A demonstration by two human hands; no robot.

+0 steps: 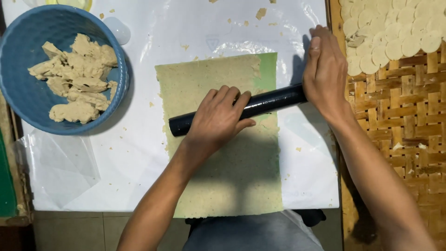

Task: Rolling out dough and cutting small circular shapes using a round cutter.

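Head view shows your left hand [216, 120] pressed flat, fingers spread, over the middle of the black roller [251, 108], while your right hand [325, 69] lies flat-palmed on its far end, so weight spreads evenly. That roller lies slantwise across the thin dough sheet [223, 176] on the plastic-covered surface [130, 153]. Spare dough lumps [76, 79] sit in the blue bowl [18, 93] at left; cut rounds [395, 32] rest on the woven tray [395, 121] at right.

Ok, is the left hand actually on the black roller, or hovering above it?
Touching. The head view shows the left hand lying flat across the black roller, fingers draped over it with no gap, pressing it onto the dough sheet.
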